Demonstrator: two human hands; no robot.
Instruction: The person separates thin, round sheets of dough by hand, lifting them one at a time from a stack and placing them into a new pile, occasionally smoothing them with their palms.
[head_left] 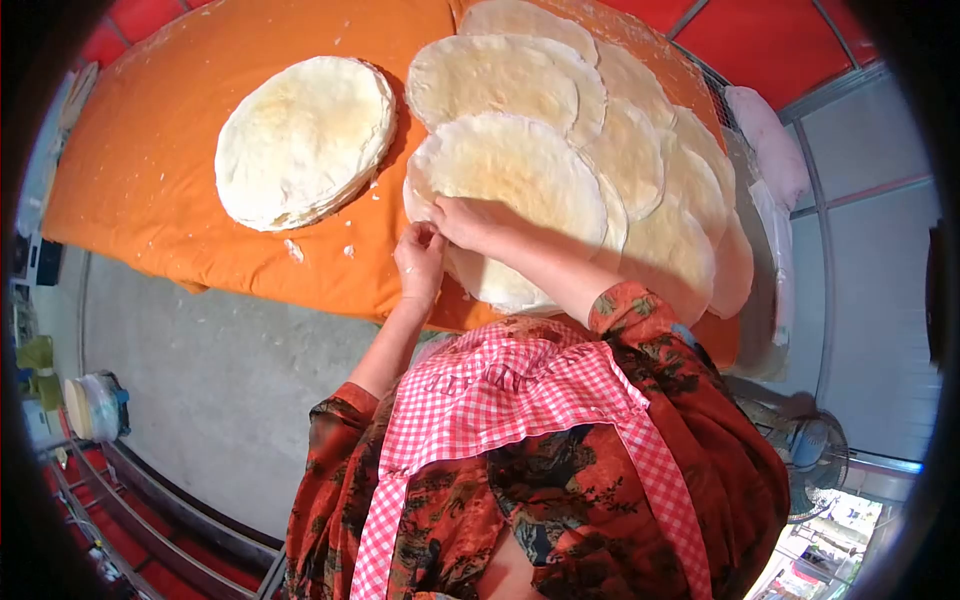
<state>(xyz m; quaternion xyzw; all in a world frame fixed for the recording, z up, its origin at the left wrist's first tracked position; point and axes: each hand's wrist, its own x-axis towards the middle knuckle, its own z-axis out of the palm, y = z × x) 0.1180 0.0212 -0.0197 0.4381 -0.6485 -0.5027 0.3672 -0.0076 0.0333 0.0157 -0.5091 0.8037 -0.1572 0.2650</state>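
Note:
A large, thin round flatbread (510, 165) lies on top of a pile of similar ones at the table's near edge. My left hand (418, 258) is closed in a pinch at its lower left rim. Right beside it, my right hand (462, 222) bends its fingers over the same rim, also closed. The two hands nearly touch, and their fingertips are partly hidden. More flatbreads (490, 80) overlap in rows behind and to the right.
A neat stack of pale flatbreads (300, 140) sits to the left on the orange cloth (150, 190), with small crumbs and flakes around it. A fan (815, 450) stands at the lower right. Grey floor (200, 370) shows below the table's left side.

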